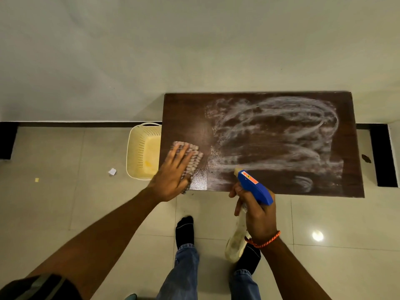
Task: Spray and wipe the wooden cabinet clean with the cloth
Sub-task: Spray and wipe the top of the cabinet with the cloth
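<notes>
The dark wooden cabinet top (186, 109) stands against the wall, its middle and right covered in white soapy smears. A pinkish checked cloth (193, 156) lies on the near left part of the top. My left hand (171, 174) presses flat on the cloth with fingers spread. My right hand (257, 217) grips a spray bottle (253, 187) with a blue trigger head and a pale clear body. Its nozzle points at the near edge of the top, and a fine mist lies on the wood in front of it.
A cream perforated plastic basket (138, 152) stands on the tiled floor just left of the cabinet. Small paper scraps (112, 171) lie on the floor further left. My feet in dark socks (185, 230) stand close to the cabinet's front edge.
</notes>
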